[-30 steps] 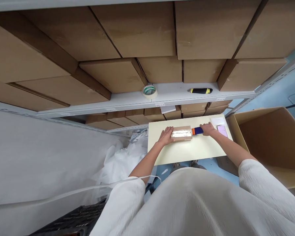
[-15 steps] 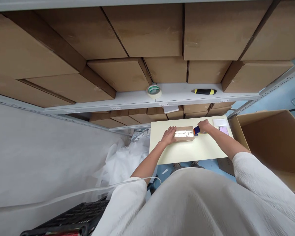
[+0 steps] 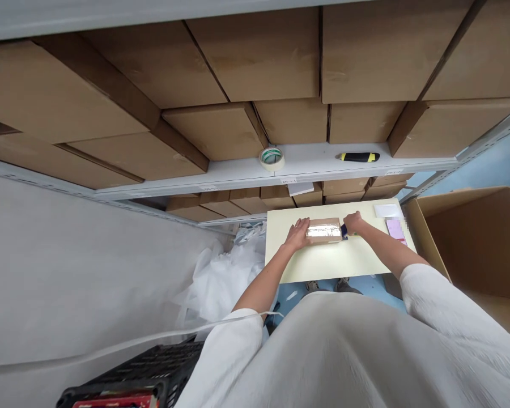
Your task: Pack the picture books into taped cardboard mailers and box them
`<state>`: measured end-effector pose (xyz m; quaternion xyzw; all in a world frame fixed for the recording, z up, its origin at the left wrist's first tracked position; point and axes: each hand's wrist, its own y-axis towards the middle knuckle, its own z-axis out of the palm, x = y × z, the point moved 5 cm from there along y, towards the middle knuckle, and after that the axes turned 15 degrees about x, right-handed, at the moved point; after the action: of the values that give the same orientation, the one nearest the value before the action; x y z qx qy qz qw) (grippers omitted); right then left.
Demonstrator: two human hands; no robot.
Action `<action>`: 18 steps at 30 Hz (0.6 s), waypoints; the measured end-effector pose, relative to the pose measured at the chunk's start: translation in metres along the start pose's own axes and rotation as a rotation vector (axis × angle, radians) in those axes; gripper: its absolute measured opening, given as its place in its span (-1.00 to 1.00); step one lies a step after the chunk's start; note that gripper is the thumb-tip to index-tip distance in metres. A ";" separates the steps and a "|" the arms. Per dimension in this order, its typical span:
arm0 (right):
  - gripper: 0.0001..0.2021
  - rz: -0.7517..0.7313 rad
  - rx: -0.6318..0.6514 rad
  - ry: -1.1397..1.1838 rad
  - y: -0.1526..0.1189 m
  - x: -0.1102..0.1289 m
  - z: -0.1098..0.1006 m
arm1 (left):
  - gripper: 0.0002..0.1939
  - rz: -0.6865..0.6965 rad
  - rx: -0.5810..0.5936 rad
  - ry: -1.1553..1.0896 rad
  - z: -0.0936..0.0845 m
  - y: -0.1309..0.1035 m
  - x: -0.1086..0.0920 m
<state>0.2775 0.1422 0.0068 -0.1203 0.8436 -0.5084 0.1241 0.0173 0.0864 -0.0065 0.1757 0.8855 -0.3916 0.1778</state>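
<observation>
A small brown cardboard box (image 3: 324,231) with a shiny taped top lies on the pale yellow board (image 3: 340,264). My left hand (image 3: 298,234) rests against the box's left end, gripping it there. At the box's right end is a dark blue tool (image 3: 344,231), most of it hidden by my right hand (image 3: 354,222), which is closed around it. Right of that hand, a white item (image 3: 386,211) and a pink-purple item (image 3: 395,229) lie on the board.
Cardboard boxes (image 3: 255,54) fill the shelf above. Its edge holds a tape roll (image 3: 272,159) and a yellow-black cutter (image 3: 358,157). An open carton (image 3: 476,243) stands right, white wrapping (image 3: 225,280) left, and a black crate (image 3: 153,368) lower left.
The whole view has shifted slightly. My right hand and the blue tool have turned at the box's right end, and less of the tool shows. My left hand stays on the box.
</observation>
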 end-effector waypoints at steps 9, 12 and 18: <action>-0.39 -0.129 -0.003 1.005 -0.055 -0.107 0.087 | 0.19 0.018 -0.010 -0.009 -0.001 -0.001 0.000; -0.47 -0.233 -0.129 1.107 -0.080 -0.108 0.101 | 0.19 0.025 -0.019 -0.010 -0.003 -0.003 -0.002; -0.58 -0.404 -0.407 0.921 -0.146 -0.078 0.036 | 0.15 0.047 -0.030 -0.012 -0.005 -0.007 -0.003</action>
<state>0.3740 0.0715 0.1271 -0.0666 0.8522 -0.3486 -0.3843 0.0165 0.0851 0.0022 0.1912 0.8859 -0.3751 0.1949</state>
